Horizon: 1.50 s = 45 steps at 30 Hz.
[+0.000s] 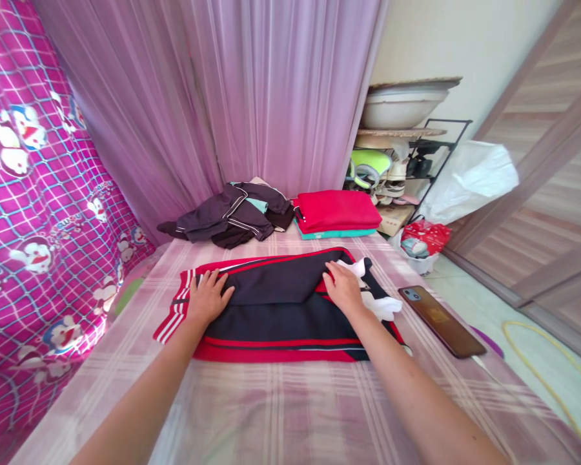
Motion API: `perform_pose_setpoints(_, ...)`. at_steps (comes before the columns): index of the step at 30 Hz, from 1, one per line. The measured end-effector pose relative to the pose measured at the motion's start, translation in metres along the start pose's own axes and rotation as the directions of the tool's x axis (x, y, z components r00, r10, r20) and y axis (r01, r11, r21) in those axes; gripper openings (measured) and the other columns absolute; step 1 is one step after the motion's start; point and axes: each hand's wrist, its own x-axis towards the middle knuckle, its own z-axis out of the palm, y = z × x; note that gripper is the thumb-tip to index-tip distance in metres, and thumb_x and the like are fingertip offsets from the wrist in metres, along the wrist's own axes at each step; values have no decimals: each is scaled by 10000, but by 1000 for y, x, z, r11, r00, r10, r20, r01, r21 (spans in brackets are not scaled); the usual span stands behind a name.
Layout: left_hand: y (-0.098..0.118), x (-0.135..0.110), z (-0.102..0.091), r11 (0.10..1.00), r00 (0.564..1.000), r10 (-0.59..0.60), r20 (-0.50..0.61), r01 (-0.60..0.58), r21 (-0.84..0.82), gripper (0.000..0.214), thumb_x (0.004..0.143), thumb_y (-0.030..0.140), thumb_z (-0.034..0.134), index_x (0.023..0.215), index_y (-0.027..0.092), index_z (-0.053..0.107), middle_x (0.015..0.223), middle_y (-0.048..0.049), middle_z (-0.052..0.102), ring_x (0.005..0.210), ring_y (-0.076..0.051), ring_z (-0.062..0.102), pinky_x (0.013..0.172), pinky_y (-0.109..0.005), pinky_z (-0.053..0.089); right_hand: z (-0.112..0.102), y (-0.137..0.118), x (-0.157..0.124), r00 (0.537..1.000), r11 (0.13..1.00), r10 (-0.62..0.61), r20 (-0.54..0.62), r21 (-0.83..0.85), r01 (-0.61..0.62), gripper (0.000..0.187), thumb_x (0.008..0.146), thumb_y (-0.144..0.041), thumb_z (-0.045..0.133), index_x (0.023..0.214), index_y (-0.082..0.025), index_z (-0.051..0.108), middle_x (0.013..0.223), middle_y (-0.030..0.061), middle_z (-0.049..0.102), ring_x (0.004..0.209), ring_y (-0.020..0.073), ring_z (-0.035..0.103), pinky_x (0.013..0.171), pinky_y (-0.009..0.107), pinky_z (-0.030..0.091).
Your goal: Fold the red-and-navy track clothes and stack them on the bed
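A dark navy and red garment (pixel 281 316) with white stripes lies partly folded on the checked bed sheet (pixel 271 407). My left hand (pixel 208 298) rests flat on its left end, fingers stretched out. My right hand (pixel 343 287) presses flat on the right end, fingers apart, next to a white collar piece (pixel 380 303).
A heap of dark clothes (pixel 232 216) and a folded red and teal stack (pixel 336 212) lie at the far side by the purple curtain (pixel 252 90). A phone (pixel 443 321) rests near the right edge. A shoe rack (pixel 401 161) and plastic bags (pixel 467 181) stand beyond.
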Motion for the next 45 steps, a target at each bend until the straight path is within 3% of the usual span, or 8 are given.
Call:
perform_pose_setpoints(4, -2, -2, 6, 999, 999, -1, -54, -1, -49, 509, 954, 453, 441, 1396, 240, 576, 1526, -131, 480, 1430, -353, 396, 1175, -623, 226, -2, -45, 29, 990, 996, -87, 112, 36, 83, 437, 979, -300, 403, 1329, -168, 629, 1386, 131, 616, 1251, 249, 577, 1068, 381, 436)
perform_pose_setpoints(7, -5, -3, 9, 995, 995, -5, -103, -5, -96, 494, 953, 438, 438, 1374, 232, 595, 1497, -131, 516, 1414, -346, 424, 1175, -606, 247, -2, -57, 52, 971, 999, -20, 237, -37, 30, 432, 975, -257, 396, 1338, -205, 623, 1395, 111, 611, 1245, 243, 579, 1041, 370, 452)
perform_pose_setpoints(16, -8, -2, 11, 996, 990, 17, -137, -29, -82, 464, 964, 404, 400, 1307, 217, 650, 1398, -118, 614, 1361, -328, 493, 1164, -579, 288, 0, -1, 96, 928, 973, 146, 344, -219, -71, 407, 967, -240, 469, 1347, -211, 612, 1383, 138, 619, 1326, 305, 498, 1066, 506, 372)
perform_pose_setpoints(20, -9, -2, 13, 997, 991, 19, -134, -28, -67, 473, 968, 399, 392, 1310, 196, 648, 1397, -120, 614, 1363, -326, 494, 1159, -573, 303, -1, 9, 103, 924, 973, 118, 363, -229, -34, 280, 939, -286, 543, 1132, -219, 734, 1194, 127, 721, 1214, 282, 569, 1070, 492, 332)
perform_pose_setpoints(32, -7, -3, 12, 998, 996, -8, -93, 2, -64, 491, 966, 414, 389, 1366, 231, 608, 1459, -92, 559, 1385, -344, 464, 1151, -611, 288, -10, 48, 85, 934, 960, 204, 294, -247, -132, 293, 926, -251, 497, 1040, -253, 767, 1116, 107, 745, 1091, 279, 633, 971, 438, 397)
perform_pose_setpoints(39, -5, -3, 9, 996, 997, -36, -66, 30, -84, 473, 967, 419, 402, 1360, 255, 609, 1466, -93, 554, 1386, -332, 465, 1154, -622, 271, -17, 12, 69, 989, 983, 139, 57, 109, -145, 374, 928, -241, 451, 1220, -217, 683, 1288, 94, 686, 1198, 254, 600, 1019, 389, 430)
perform_pose_setpoints(42, -4, -3, 7, 995, 998, -41, -51, 36, -89, 470, 971, 411, 397, 1363, 253, 603, 1475, -89, 546, 1384, -324, 467, 1150, -614, 277, -28, -7, 50, 973, 925, 111, 201, 338, -175, 343, 938, -304, 446, 1124, -229, 724, 1134, 70, 753, 1035, 231, 683, 900, 331, 504)
perform_pose_setpoints(45, -5, -3, 8, 995, 997, -39, -64, 33, -91, 462, 969, 407, 400, 1354, 263, 611, 1463, -92, 559, 1379, -320, 472, 1150, -603, 280, -49, -21, 30, 903, 868, -80, 422, 475, -145, 311, 924, -345, 479, 1003, -228, 756, 1015, 54, 777, 913, 220, 706, 809, 313, 522)
